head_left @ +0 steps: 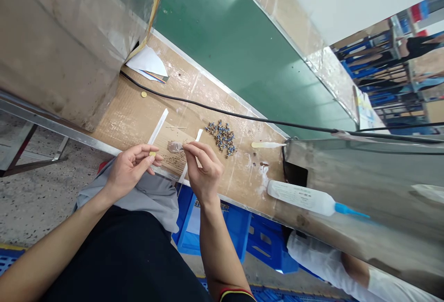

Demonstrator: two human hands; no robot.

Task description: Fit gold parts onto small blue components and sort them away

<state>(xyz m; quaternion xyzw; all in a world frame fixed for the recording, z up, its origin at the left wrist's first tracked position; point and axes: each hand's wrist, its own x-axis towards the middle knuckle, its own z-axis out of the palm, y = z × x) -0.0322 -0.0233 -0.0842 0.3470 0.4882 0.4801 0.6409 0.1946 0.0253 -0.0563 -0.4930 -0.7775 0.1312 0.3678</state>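
Observation:
My left hand (130,170) is closed, with a small yellow disc (152,154) pinched between thumb and fingers. To its right, my right hand (204,170) pinches something thin and small that I cannot make out. Its fingertips are at the edge of a small clear, glossy blob or cup (174,146) on the cardboard. Tiny dark specks (171,159) lie scattered just below that. Beyond the right hand is a heap of small brass-coloured and blue metal parts (222,138). A thin stick (175,127) lies behind the clear piece.
A black cable (208,105) crosses the cardboard-covered bench (121,112). Another yellow disc (144,94) lies at the back left. Rightward are a pale slim applicator (267,144) and a white bottle with blue nozzle (301,198). Blue crates (236,228) stand below; a person's white sleeve (315,251) shows.

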